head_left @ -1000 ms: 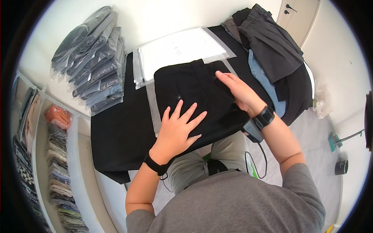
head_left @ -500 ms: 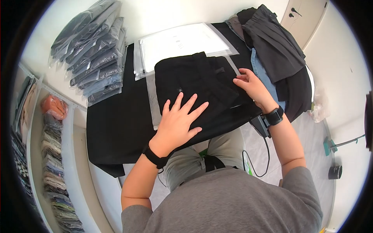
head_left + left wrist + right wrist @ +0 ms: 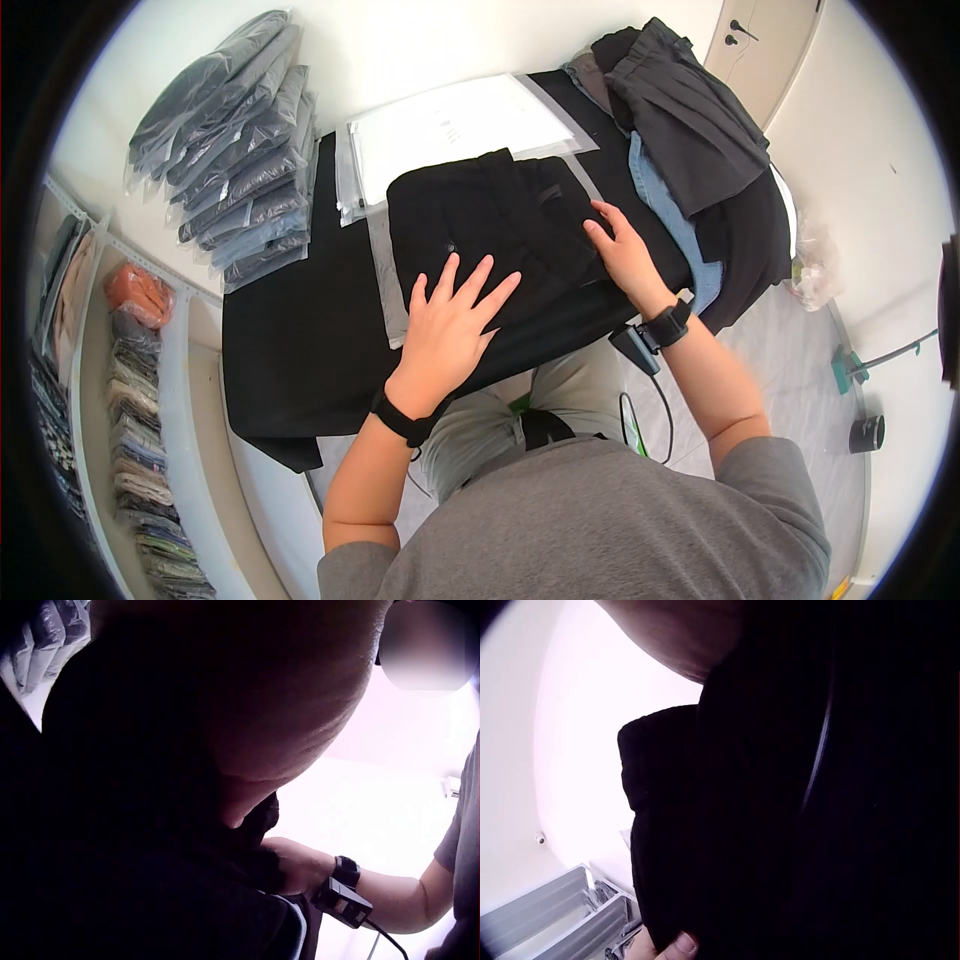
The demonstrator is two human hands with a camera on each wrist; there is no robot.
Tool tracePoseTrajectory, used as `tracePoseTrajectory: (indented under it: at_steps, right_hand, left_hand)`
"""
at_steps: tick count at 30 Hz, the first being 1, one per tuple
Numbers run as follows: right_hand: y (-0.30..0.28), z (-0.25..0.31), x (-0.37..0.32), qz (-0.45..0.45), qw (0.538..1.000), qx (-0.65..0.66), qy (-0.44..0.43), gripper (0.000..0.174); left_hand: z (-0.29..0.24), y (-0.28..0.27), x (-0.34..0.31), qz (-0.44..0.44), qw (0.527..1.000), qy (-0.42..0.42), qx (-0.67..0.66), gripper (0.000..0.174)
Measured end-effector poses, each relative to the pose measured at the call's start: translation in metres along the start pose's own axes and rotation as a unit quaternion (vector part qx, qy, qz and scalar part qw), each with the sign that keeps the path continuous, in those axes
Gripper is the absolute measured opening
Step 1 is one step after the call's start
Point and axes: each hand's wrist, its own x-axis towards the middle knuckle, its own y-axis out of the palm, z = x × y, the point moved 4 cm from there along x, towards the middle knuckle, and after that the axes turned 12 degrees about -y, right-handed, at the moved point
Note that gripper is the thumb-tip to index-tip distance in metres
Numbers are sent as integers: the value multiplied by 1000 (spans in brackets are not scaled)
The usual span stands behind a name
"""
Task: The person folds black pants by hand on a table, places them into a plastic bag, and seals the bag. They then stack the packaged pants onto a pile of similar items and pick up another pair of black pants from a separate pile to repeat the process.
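In the head view, folded black trousers (image 3: 480,210) with a small button lie on a clear plastic bag (image 3: 384,265), whose edges show at the left and right of the cloth. My left hand (image 3: 440,325) rests palm down on the near left part of the trousers, fingers spread. At their right edge is my right hand (image 3: 630,262), thumb and fingers extended and touching the cloth. The left wrist view shows the right hand (image 3: 296,866) beyond dark fabric. In the right wrist view, the trousers (image 3: 682,787) stand dark against the wall, with left fingertips (image 3: 681,945) low down.
White sheets in clear bags (image 3: 455,130) lie behind the trousers on the black-covered table (image 3: 290,350). A tall stack of bagged garments (image 3: 245,170) is at the back left; loose clothes (image 3: 690,120) are heaped at the right. Shelves (image 3: 190,400) stand at the left.
The right hand drew back from the top of the trousers to the right, then came in again at their right edge. The left hand stays pressed on the cloth.
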Motion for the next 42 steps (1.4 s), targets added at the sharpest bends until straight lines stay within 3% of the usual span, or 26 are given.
tracePoseTrajectory:
  at_steps: [3, 8, 10, 13, 24, 25, 27, 29, 30, 31, 33, 36, 40, 42]
  right_hand:
    - [3, -2, -3, -29, 994, -79, -68, 41]
    - [9, 20, -13, -84, 946, -270, -161, 38]
    - [10, 24, -14, -88, 943, -278, -160, 37]
    - [9, 26, -16, -91, 940, -285, -161, 37]
    - [9, 28, -18, -106, 945, -275, -141, 37]
    - [9, 27, -18, -107, 945, -274, -141, 37]
    - [8, 26, -18, -100, 947, -270, -146, 37]
    - [8, 25, -17, -101, 946, -272, -143, 37]
    - [8, 25, -17, -99, 946, -274, -140, 38]
    - [9, 25, -18, -98, 947, -272, -139, 38]
    - [8, 26, -17, -104, 947, -268, -144, 38]
    - [8, 26, -17, -102, 950, -264, -135, 37]
    - [8, 24, -17, -97, 948, -266, -145, 36]
    - [9, 24, -17, -97, 950, -260, -141, 37]
  left_hand:
    - [1, 1, 0, -4, 1000, -2, -2, 66]
    - [-14, -2, 3, -7, 999, -32, -8, 71]
    - [-24, 4, 8, -33, 992, -120, 10, 76]
    - [-39, 16, 13, -73, 984, -159, 43, 75]
    - [-26, 11, 13, -88, 983, -159, -28, 50]
    - [-21, 9, 13, -96, 972, -189, -104, 47]
    - [-12, 2, 12, -106, 928, -280, -221, 38]
    - [6, -12, 11, -62, 833, -377, -401, 40]
    - [24, 1, 5, -162, 794, -403, -426, 49]
    - [35, 3, 2, -135, 695, -375, -599, 55]
    - [58, 11, -13, -229, 570, -373, -696, 54]
    - [65, -8, -39, -299, 480, -286, -774, 49]
    - [104, 12, -96, -379, 357, -328, -788, 42]
    - [115, 14, -119, -365, 341, -319, -805, 41]
